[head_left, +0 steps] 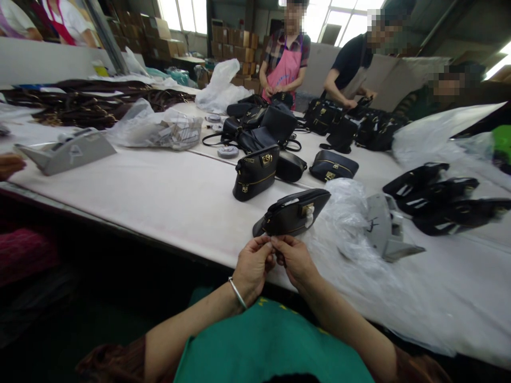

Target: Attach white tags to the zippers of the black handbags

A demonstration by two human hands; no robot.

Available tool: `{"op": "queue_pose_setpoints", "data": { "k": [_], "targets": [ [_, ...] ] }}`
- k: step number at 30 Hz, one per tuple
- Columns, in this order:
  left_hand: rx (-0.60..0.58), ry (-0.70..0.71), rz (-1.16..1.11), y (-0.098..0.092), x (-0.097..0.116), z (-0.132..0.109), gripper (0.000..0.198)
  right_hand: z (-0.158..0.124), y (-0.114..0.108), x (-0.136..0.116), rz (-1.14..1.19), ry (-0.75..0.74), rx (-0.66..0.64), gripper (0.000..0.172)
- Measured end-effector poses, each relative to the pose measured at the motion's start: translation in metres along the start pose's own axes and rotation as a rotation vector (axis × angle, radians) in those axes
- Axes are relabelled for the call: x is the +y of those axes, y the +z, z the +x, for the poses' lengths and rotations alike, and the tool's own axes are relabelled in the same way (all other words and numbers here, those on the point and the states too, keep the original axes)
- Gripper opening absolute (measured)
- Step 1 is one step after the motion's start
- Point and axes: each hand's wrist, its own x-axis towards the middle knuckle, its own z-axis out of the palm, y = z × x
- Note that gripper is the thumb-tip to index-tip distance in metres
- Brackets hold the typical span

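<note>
My left hand [252, 266] and my right hand [294, 259] meet at the table's near edge, thumbs and forefingers pinched together. Whatever lies between the fingertips is too small to make out. Just beyond them a black handbag [293, 213] leans on the table, with a gold clasp partly wrapped in white and a white strip along its top. Behind it stands another black handbag [256, 173] with gold zips and a gold clasp. A further black bag [334, 166] lies to the right of that one.
Clear plastic bags [343, 223] spread over the table's right side, beside a grey tape dispenser [385, 226] and several black bags [443, 197]. Another dispenser [72, 151] and dark straps [99, 101] lie at left. Across the table, a person in a pink apron [285, 64] and others handle bags.
</note>
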Motion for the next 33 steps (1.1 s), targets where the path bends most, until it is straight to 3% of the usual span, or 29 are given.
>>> {"op": "queue_pose_setpoints", "data": {
  "k": [6,14,21,33],
  "targets": [
    [0.001,0.018,0.025,0.000,0.001,0.002,0.038,0.000,-0.005,0.001,-0.077,-0.050,-0.023,0.034],
    [0.004,0.035,0.061,-0.001,-0.001,0.003,0.041,-0.001,-0.011,-0.009,-0.504,-0.247,0.090,0.045],
    [0.004,0.038,0.076,-0.001,-0.001,0.004,0.041,-0.003,-0.001,-0.017,-0.660,-0.325,0.098,0.025],
    [0.019,-0.082,0.003,0.002,0.007,0.003,0.031,-0.007,-0.003,-0.020,-0.915,-0.576,0.081,0.020]
  ]
}}
